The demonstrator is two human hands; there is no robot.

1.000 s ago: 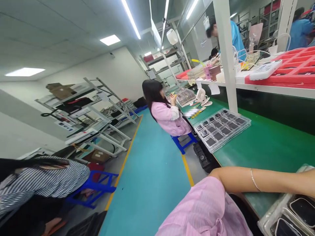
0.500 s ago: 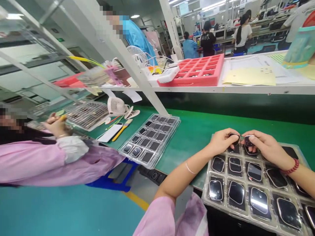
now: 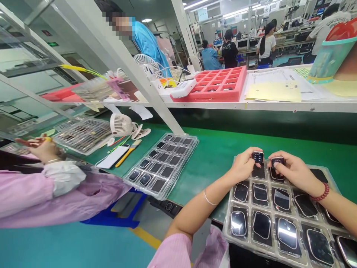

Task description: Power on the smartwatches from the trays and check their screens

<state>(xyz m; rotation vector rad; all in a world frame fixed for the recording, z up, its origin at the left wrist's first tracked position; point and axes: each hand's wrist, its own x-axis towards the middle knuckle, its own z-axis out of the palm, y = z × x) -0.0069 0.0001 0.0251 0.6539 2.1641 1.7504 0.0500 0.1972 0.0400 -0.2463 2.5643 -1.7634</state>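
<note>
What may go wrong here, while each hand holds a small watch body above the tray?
1. The left hand and right hand each pinch a watch body by the fingertips; one may slip and hit the pieces below.
2. The clear tray overhangs the green bench edge; a push from an arm may tip it.
3. The two held pieces are close together and may scratch each other.

second tray (image 3: 161,163) lies left of near tray (image 3: 279,223), on bench (image 3: 223,149).

To my left: second clear tray (image 3: 163,163) on green bench (image 3: 223,149), white desk fan (image 3: 120,124), brush (image 3: 128,147) beside it. Red tray (image 3: 220,83), yellow paper (image 3: 275,92) on shelf ahead.
</note>
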